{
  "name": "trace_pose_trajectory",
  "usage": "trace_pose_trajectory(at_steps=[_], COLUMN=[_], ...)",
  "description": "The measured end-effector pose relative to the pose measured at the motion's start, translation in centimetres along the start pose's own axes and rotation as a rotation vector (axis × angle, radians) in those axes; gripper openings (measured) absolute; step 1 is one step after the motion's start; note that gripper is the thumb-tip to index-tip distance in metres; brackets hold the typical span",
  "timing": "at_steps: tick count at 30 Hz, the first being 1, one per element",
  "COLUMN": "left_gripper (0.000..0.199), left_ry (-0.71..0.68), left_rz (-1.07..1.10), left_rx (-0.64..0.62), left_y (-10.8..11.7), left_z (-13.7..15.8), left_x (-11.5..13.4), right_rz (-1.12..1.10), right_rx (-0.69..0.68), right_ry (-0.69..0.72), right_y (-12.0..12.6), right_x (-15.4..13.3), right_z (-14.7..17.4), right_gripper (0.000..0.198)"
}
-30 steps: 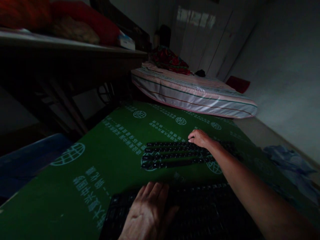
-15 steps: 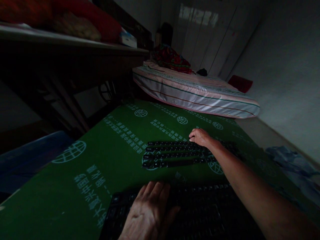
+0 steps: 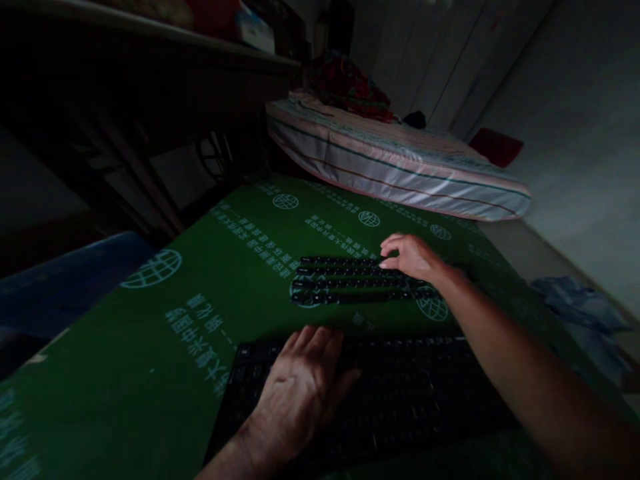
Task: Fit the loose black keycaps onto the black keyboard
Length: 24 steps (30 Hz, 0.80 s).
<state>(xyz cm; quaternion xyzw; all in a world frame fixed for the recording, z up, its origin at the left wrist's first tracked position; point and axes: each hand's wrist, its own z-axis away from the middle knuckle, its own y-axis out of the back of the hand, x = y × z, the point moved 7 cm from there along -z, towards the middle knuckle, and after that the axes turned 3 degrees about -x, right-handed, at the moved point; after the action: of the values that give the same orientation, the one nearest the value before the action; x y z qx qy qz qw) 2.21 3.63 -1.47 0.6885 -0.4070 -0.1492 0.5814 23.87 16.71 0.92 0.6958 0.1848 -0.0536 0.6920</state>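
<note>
A black keyboard (image 3: 395, 393) lies on the green board at the near side. My left hand (image 3: 300, 383) rests flat on its left part, fingers stretched towards the far edge and thumb out to the right. Beyond the keyboard, several rows of loose black keycaps (image 3: 345, 283) are laid out on the board. Over the far row, my right hand (image 3: 413, 257) has its thumb and fingers apart, with no keycap visible between them. Its wrist and forearm hide the right part of the rows and some of the keyboard.
The green board (image 3: 240, 267) carries pale printed globes and writing. A striped mattress (image 3: 395, 173) stands beyond it, with red cloth (image 3: 350, 87) on top. A dark table (image 3: 150, 40) is at the upper left, and a bluish cloth (image 3: 580, 303) lies to the right.
My right hand has let go of a small black keycap at the far row, and its fingers have spread. My left hand stays on the keyboard. The view has tilted down slightly.
</note>
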Motion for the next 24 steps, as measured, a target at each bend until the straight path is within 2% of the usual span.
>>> trace_pose_trajectory(at_steps=[4, 7, 10, 14, 24], left_gripper=[0.037, 0.034, 0.032, 0.032, 0.034], left_ry=[0.009, 0.009, 0.021, 0.019, 0.025], left_rz=[-0.002, -0.007, -0.015, -0.023, -0.038], left_rx=[-0.039, -0.053, -0.080, -0.089, -0.109], left_y=[-0.2, -0.1, -0.1, -0.1, 0.0], left_z=[-0.2, -0.3, -0.4, -0.4, -0.3], left_x=[0.1, 0.3, 0.3, 0.4, 0.6], right_rz=[-0.195, -0.234, -0.227, -0.177, -0.089], right_rx=[0.002, -0.031, -0.039, -0.028, -0.049], right_ry=[0.178, 0.212, 0.216, 0.224, 0.204], right_y=[-0.6, -2.0, -3.2, -4.0, -4.7], right_x=[-4.8, -7.4, -8.9, -9.6, -9.9], right_z=[5.8, 9.7, 12.0, 13.1, 12.9], right_gripper=[0.010, 0.012, 0.013, 0.012, 0.013])
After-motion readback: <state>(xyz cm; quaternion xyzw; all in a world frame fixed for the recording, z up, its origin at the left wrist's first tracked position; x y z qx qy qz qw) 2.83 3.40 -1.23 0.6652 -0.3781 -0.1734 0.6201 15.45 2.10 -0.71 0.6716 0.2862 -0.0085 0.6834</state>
